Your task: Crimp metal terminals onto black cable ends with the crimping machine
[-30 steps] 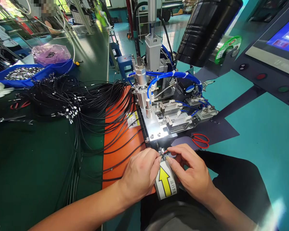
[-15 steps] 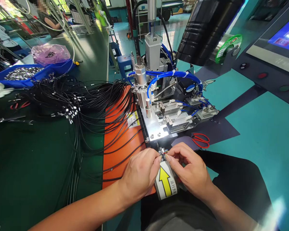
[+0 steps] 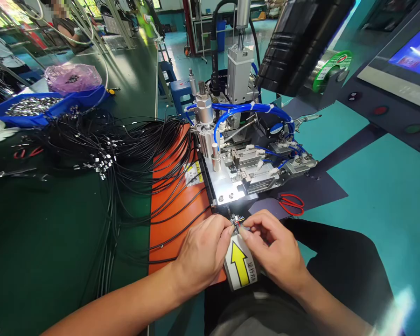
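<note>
Thin coloured wires (image 3: 239,223) stick out between my fingertips, beside a small metal fixture (image 3: 234,218) at the machine's front edge. My left hand (image 3: 206,245) is closed in a pinch on the wires from the left, thumb against forefinger. From the right, my right hand (image 3: 275,245) pinches at the same wires with thumb and forefinger, its other fingers curled. The fingertips cover most of what they grip. Just below them is a white label with a yellow arrow (image 3: 240,263). Black cables (image 3: 182,219) run across the orange board (image 3: 171,238) towards the machine.
Ahead stands a machine (image 3: 227,179) with cylinders and blue air hoses (image 3: 255,108). Red-handled scissors (image 3: 291,204) lie right of it. A black lamp-like tube (image 3: 294,51) and a screen panel (image 3: 399,84) overhang the right. A blue tray (image 3: 38,120) holds metal parts. Another person sits far left.
The machine's upright cylinder and grey block have shifted right, away from the front post. My hands stay at the fixture with only slight finger movement.
</note>
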`<action>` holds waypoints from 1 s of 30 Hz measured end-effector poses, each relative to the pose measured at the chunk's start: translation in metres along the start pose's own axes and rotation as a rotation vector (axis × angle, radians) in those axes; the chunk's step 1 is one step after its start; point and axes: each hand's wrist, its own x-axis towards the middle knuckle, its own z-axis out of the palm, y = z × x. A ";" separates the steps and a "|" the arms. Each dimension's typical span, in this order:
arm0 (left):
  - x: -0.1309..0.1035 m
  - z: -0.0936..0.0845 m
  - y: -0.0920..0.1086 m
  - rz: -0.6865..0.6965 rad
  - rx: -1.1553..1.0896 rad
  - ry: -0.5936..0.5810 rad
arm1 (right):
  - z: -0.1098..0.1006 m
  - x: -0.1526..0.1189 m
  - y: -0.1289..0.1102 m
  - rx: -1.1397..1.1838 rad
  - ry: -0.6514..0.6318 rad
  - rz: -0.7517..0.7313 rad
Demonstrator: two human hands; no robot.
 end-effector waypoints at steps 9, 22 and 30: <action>0.001 -0.001 0.001 0.012 -0.002 -0.008 | -0.011 0.010 -0.003 0.268 -0.148 0.268; 0.001 0.000 0.000 0.014 0.023 -0.023 | -0.014 0.018 -0.007 0.117 -0.139 0.165; 0.002 -0.001 0.001 0.006 0.012 -0.031 | -0.010 0.019 -0.005 0.123 -0.115 0.185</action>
